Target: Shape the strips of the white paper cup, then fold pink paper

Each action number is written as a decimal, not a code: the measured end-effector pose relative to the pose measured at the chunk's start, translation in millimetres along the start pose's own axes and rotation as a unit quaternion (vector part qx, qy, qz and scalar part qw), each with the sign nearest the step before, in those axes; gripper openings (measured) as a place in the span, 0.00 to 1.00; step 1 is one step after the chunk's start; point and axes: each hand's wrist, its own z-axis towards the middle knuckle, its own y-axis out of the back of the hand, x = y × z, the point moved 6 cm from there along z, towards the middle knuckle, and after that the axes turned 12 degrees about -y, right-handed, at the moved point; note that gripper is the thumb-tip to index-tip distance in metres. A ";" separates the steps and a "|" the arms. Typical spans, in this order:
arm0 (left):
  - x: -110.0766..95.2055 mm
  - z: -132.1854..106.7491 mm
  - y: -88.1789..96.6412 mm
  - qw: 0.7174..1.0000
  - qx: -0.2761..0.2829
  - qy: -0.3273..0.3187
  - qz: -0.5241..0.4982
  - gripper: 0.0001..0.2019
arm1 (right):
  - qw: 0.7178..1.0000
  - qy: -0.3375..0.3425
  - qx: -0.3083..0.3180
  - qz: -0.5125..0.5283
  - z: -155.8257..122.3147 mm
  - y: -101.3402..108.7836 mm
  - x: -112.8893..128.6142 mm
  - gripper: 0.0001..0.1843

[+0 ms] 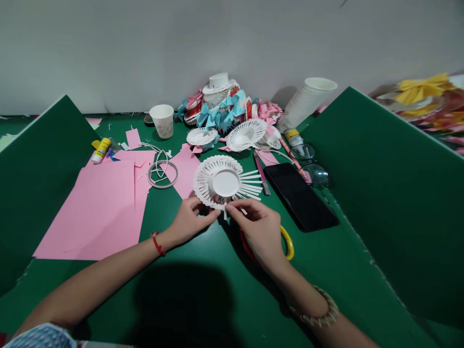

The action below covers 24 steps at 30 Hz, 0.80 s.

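Observation:
A white paper cup cut into strips point(225, 182) is splayed out like a flower, its round base in the middle. Along its left side the strips are folded over into a scalloped rim; on the right several strips stick out straight. My left hand point(188, 220) grips the near left rim between thumb and fingers. With thumb and fingertips, my right hand point(259, 227) pinches a strip at the near edge. Partly under my right hand lie scissors with red and yellow handles point(288, 243).
Pink paper sheets point(105, 208), a glue stick point(101, 150) and a cable point(163, 175) lie left. Rightward are a phone point(300, 195), a craft knife point(261, 173) and glasses point(313, 174). Behind stand a paper cup point(162, 122), finished paper hats point(221, 104) and stacked cups point(308, 104). Green partitions point(406, 193) flank both sides.

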 end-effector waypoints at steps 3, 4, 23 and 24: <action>-4.0 1.7 11.2 0.998 -0.059 -0.017 0.005 0.09 | 1.000 -0.005 -0.012 -0.002 0.6 2.2 1.5 0.07; -4.4 2.1 14.2 0.997 -0.074 -0.018 0.008 0.10 | 1.000 -0.007 -0.015 0.000 1.0 2.8 1.7 0.07; -1.4 3.1 7.4 0.998 -0.054 -0.017 0.003 0.09 | 1.000 0.017 0.009 0.008 4.6 1.8 4.3 0.08; -0.7 3.0 6.6 0.999 -0.048 -0.015 0.007 0.09 | 1.000 0.021 0.009 0.010 4.7 2.1 4.5 0.09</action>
